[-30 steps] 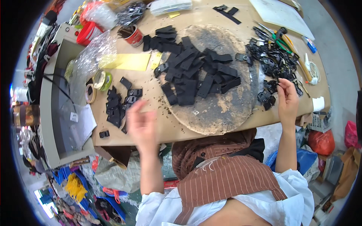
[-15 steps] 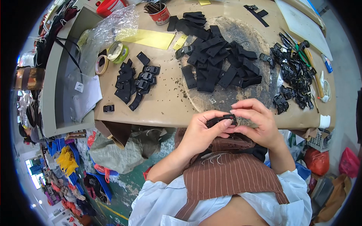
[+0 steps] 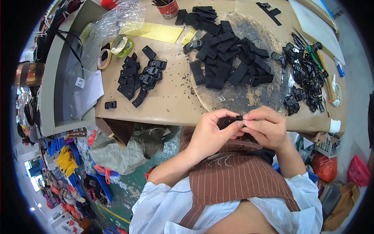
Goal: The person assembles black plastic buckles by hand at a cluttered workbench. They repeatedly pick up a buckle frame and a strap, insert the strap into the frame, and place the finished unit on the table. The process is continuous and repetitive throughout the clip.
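Note:
At the table's near edge, my left hand (image 3: 212, 133) is closed around a black strap piece with a buckle (image 3: 230, 120), thumb on top. My right hand (image 3: 267, 126) pinches the buckle's right end between thumb and fingertips. Fingers hide most of the piece. Beyond my hands, a pile of black strap pieces (image 3: 222, 58), with small holes in some, covers part of a round, worn board (image 3: 257, 102). To the left lie straps with buckles fitted (image 3: 150, 74) and a single black buckle (image 3: 110, 105). A heap of black buckles (image 3: 302, 70) is at the right.
Green-handled pliers (image 3: 314, 54) and a yellow-handled tool (image 3: 322, 62) lie by the buckle heap. A tape roll (image 3: 104, 59), a green tub (image 3: 124, 48) and a red can (image 3: 168, 9) stand farther back. Tiny dark bits (image 3: 181, 84) dot the table. Clear plastic wrap (image 3: 117, 19) sits back left.
My right hand's fingers have come down from being spread above the buckle and now pinch its end. My left hand keeps its hold. The view has shifted slightly.

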Demonstrator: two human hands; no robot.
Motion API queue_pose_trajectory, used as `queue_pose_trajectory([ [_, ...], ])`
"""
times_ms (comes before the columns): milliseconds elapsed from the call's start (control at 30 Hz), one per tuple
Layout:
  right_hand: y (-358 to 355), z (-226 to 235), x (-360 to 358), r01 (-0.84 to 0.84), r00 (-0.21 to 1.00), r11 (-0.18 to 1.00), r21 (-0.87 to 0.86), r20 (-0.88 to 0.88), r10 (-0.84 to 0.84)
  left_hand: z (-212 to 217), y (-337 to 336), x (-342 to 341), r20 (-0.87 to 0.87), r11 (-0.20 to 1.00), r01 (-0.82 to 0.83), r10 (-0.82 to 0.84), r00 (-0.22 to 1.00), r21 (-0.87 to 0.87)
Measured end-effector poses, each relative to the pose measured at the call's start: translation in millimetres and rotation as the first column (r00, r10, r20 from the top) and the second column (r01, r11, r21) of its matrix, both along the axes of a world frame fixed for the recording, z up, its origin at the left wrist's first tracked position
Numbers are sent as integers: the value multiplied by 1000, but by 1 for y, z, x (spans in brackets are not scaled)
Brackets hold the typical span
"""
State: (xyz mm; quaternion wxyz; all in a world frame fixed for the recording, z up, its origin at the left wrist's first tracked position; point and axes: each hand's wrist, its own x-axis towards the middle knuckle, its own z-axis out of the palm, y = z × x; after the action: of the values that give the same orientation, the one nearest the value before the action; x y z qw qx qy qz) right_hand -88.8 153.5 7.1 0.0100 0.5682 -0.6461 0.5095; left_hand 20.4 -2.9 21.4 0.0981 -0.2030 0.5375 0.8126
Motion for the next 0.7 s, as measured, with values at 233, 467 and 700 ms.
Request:
queue_pose_trajectory([
  [233, -5, -14, 32, 228, 969, 973, 32, 93, -230, -20, 14, 3, -133, 972, -216, 227, 965, 89],
  [467, 6, 20, 10, -39, 836, 991, 131, 548, -40, -3, -11, 7, -107, 985, 124, -137, 985, -120],
  [700, 10, 23, -10, -473, 822, 858, 198, 451, 349, -13, -15, 13, -245, 881, 336, -425, 871, -333],
])
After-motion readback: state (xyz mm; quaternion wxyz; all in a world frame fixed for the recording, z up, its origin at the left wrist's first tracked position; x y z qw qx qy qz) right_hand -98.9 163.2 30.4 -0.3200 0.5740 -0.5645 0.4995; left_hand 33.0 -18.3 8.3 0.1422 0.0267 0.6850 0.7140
